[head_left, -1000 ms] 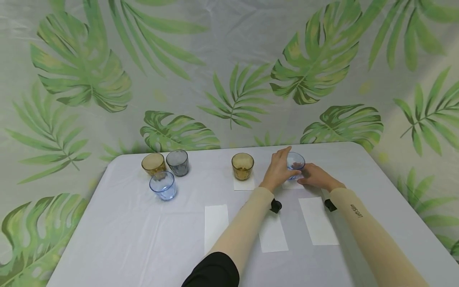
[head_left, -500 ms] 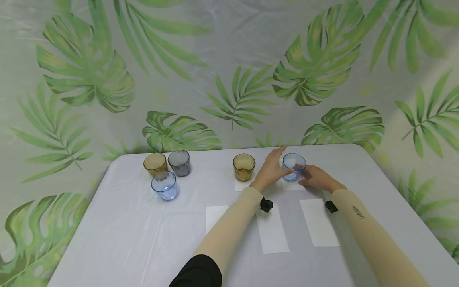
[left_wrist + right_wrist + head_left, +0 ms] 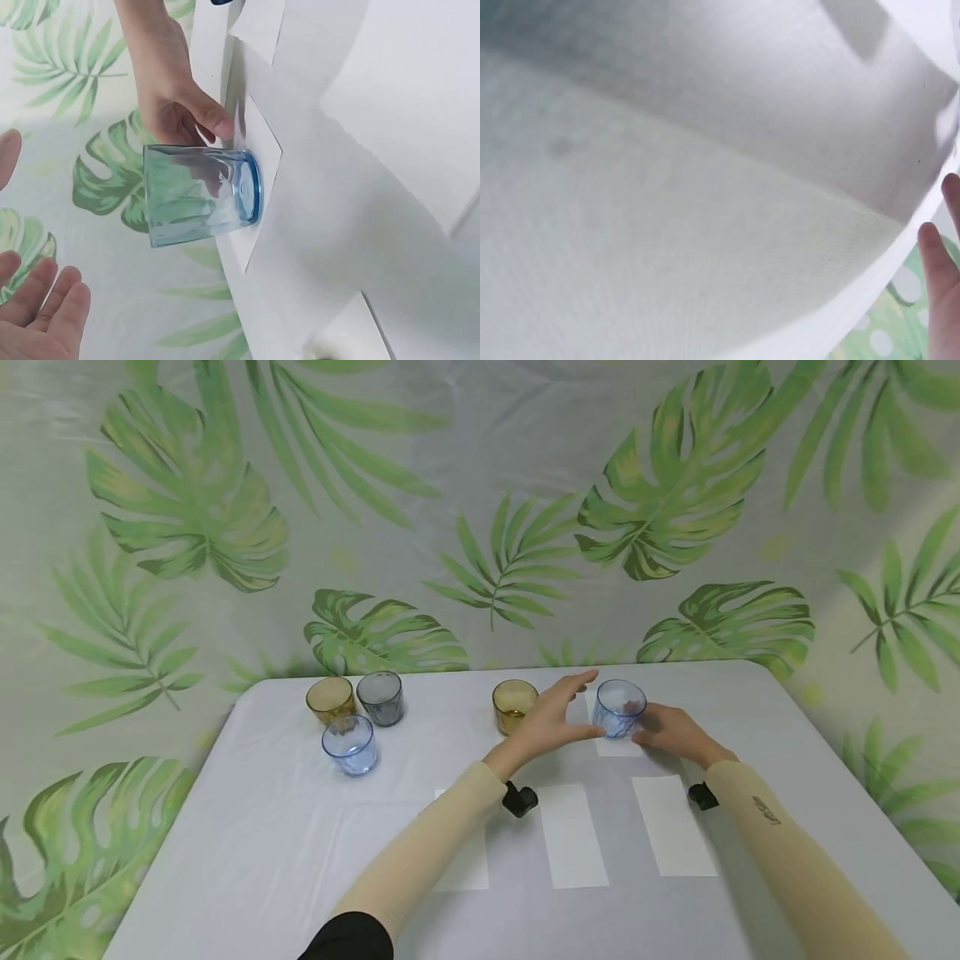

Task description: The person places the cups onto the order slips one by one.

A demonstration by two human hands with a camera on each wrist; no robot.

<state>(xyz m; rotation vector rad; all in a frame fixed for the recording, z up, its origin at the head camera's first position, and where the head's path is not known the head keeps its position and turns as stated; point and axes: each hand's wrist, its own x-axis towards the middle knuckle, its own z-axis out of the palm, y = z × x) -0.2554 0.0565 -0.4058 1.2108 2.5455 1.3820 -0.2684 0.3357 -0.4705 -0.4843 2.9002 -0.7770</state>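
Observation:
A blue glass stands upright on a white paper strip at the right rear of the table. My left hand is apart from it on its left, thumb and fingers spread with nothing between them. In the left wrist view, a gap separates its fingers from the glass. My right hand is close against the glass's right side, fingers loosely bent and partly seen through it; contact is unclear. Straight fingertips show in the right wrist view. An amber glass stands behind my left hand, partly covered.
At the left rear stand another amber glass, a grey glass and a second blue glass, close together. White paper strips lie on the white-covered table. A leaf-print cloth hangs behind.
My left hand has drawn back leftward from the blue glass, opening a gap and now partly covering the middle amber glass. My right hand has stayed beside the blue glass.

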